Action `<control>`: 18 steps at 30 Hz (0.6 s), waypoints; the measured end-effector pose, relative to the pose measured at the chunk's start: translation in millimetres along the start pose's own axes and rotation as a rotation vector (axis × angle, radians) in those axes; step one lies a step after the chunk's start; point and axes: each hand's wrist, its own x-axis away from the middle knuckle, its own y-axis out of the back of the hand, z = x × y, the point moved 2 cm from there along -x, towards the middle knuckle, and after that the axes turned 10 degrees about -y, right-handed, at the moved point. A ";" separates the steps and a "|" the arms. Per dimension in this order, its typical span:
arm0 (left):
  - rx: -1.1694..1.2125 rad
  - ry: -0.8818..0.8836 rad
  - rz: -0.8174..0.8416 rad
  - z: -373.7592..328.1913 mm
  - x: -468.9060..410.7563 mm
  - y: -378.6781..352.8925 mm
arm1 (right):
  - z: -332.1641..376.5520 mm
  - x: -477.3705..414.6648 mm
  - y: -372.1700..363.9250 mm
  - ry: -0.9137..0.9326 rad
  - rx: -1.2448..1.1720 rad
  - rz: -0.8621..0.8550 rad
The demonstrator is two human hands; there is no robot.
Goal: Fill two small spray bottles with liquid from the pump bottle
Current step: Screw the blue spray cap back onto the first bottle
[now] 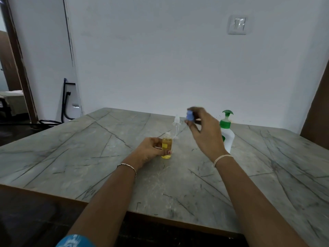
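A small bottle (pixel 167 147) full of yellow liquid stands upright on the grey table (pixel 89 157), its threaded neck uncovered. My left hand (pixel 151 148) grips it from the left side. My right hand (pixel 203 129) is raised above the table and pinches a blue cap (pixel 189 116) between fingertips; the cap is blurred. A second small spray bottle (pixel 176 126), clear and seemingly empty, stands behind the yellow one with its sprayer on. The white pump bottle (pixel 227 136) with green pump stands at the right, partly hidden by my right hand.
The table butts against a white wall with a switch plate (pixel 237 24). A brown board (pixel 316 111) leans at the far right. Left of the table are a dark metal frame (pixel 65 102) and a doorway.
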 end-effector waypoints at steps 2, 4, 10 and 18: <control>0.015 -0.001 0.005 1.0 -0.4 0.1 | 9.0 -9.3 4.8 -0.133 -0.277 -0.128; 0.027 -0.005 0.008 2.4 -0.6 0.5 | 12.9 -18.8 4.4 -0.244 -0.487 -0.230; 0.047 0.003 0.015 7.3 -3.4 2.1 | 12.8 -28.2 -12.3 -0.377 -0.768 -0.234; 0.049 0.023 0.005 5.9 -3.0 2.4 | 15.1 -20.5 -36.8 -0.376 -0.674 -0.126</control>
